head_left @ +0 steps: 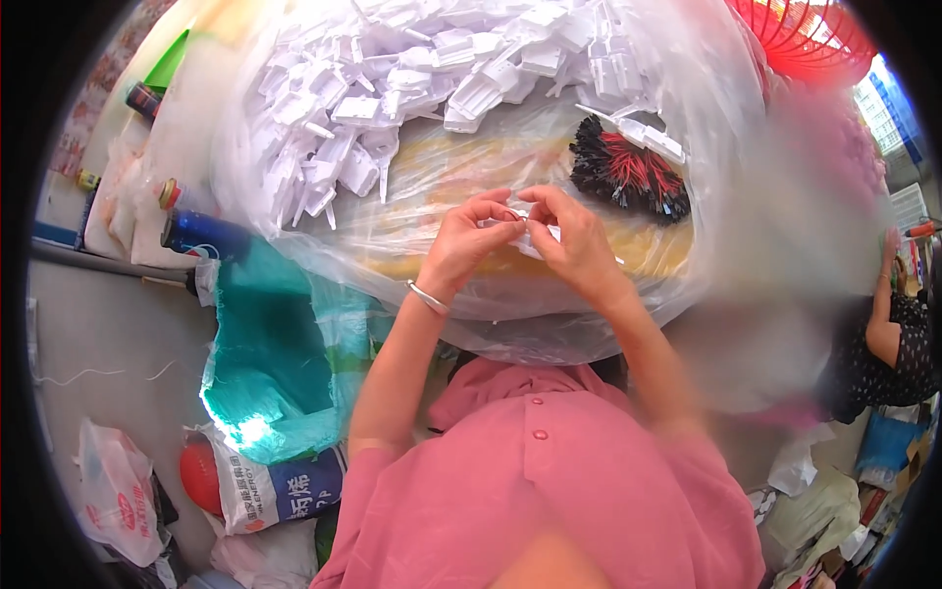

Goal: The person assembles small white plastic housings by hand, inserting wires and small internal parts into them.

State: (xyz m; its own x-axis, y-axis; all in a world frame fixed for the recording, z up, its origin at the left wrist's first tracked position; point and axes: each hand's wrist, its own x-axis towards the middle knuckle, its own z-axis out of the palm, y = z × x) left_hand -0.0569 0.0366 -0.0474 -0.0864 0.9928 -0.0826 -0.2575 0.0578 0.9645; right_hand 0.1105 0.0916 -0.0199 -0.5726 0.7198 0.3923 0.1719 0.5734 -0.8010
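My left hand (pixel 467 239) and my right hand (pixel 571 239) meet over the plastic-covered work surface (pixel 432 157), thumbs and forefingers pinched close together. Between the fingertips is something small and dark, possibly a wire end; it is too small to name. Below it, a white plastic part (pixel 531 245) shows partly, mostly hidden by my right hand. Beyond that hand lies a bundle of short black and red wires (pixel 636 175). One white plastic piece (pixel 648 136) rests at the bundle's far edge. Many similar white plastic parts (pixel 392 83) are heaped at the far side.
Clear plastic sheeting (pixel 721 88) drapes around the surface. At the left hangs a teal woven bag (pixel 270 344), beside a dark blue can (pixel 204 234). Filled bags (pixel 118 496) sit on the floor. A red basket (pixel 810 34) stands far right; another person (pixel 888 344) is at the right edge.
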